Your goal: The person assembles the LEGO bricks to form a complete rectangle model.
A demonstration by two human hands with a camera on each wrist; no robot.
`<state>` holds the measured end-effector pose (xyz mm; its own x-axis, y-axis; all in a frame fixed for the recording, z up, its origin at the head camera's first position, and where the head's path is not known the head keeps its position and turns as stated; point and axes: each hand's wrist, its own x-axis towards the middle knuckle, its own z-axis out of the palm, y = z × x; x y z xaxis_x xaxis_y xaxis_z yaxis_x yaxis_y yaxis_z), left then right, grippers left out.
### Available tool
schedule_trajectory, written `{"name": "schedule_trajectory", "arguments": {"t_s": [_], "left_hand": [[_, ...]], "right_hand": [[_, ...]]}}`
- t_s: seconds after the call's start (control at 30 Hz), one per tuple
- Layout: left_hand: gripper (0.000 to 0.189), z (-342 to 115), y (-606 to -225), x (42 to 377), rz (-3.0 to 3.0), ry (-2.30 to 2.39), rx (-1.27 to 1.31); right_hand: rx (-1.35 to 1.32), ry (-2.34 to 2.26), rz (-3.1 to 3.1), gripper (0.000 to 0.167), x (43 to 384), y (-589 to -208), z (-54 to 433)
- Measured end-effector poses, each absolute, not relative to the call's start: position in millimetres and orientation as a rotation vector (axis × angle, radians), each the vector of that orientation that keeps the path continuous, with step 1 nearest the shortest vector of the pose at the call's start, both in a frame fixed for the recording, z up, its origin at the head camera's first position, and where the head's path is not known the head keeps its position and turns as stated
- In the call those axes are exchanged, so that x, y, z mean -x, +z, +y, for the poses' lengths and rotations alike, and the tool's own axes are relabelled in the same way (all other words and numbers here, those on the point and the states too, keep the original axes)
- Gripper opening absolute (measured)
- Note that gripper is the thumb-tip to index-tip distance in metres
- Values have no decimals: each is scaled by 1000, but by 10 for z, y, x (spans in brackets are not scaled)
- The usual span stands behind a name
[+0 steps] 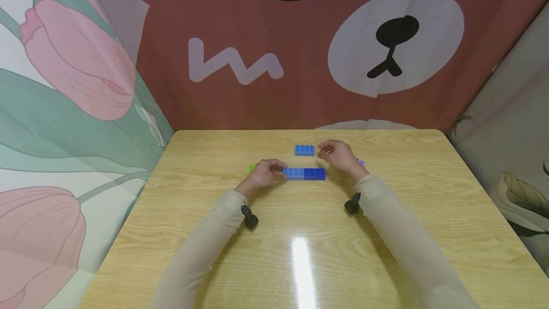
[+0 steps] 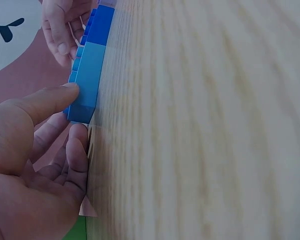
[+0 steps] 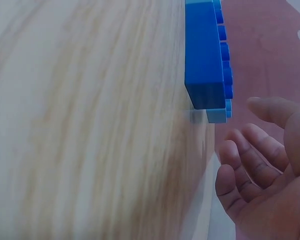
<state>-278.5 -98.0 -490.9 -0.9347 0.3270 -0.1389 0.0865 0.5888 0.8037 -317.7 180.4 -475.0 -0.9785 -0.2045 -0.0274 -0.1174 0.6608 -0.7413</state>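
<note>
Two building bricks stand end to end in a row on the table, a light blue brick [image 1: 294, 174] on the left and a dark blue brick [image 1: 315, 174] on the right. My left hand [image 1: 265, 172] pinches the light blue brick's left end, its thumb on the near upper edge and fingers behind it. Farther back lies another blue brick [image 1: 304, 150], studs up. My right hand [image 1: 339, 155] hovers just right of that brick, its fingers loosely bent and nothing between them. In the right wrist view, the dark blue brick [image 3: 205, 55] is apart from the right fingertips.
A green brick [image 1: 251, 168] shows partly behind the left hand, and a purple brick [image 1: 361, 161] peeks out beside the right wrist. The wooden table [image 1: 274, 232] ends at a patterned cloth [image 1: 300, 94] at the back.
</note>
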Motion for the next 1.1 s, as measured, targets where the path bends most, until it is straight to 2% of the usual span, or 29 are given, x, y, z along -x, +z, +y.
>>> {"name": "schedule_trajectory", "arguments": {"t_s": [1.1], "left_hand": [[29,-978,-4919,2792,2531,1298,-345]], "right_hand": [[334,-1144,2761,40,3385,-4796,1699]]}}
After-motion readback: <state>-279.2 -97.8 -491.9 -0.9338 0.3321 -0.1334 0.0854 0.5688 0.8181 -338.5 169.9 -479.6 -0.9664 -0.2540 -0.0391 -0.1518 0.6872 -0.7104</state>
